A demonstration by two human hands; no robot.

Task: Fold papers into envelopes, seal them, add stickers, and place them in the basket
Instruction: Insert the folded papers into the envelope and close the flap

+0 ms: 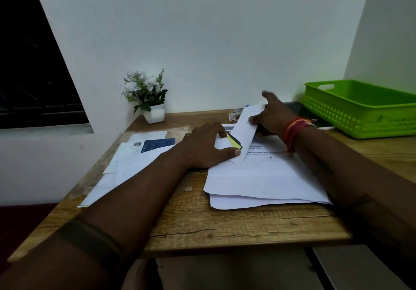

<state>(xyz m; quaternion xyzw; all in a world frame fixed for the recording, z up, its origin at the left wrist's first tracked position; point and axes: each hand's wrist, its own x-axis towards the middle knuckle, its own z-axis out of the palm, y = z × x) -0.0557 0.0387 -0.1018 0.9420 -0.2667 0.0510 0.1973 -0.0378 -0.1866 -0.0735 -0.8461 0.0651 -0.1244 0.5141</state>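
The desk [225, 226] is brown wood with darker grain streaks and cracks. The basket [360, 111] is bright green, its wall patterned with rows of small square holes. The folded paper [247, 127] is white, and the loose sheets [265, 177] below it are white with lines of dark print. A yellow and black strip [234, 142] shows beside the fold. At the left, a dark blue card [157, 144] lies beside a white label with a black barcode [137, 144]. The potted plant [146, 91] has white flowers, green leaves and a white pot. Red and orange threads [295, 129] circle the right wrist. The wall [213, 30] is white.
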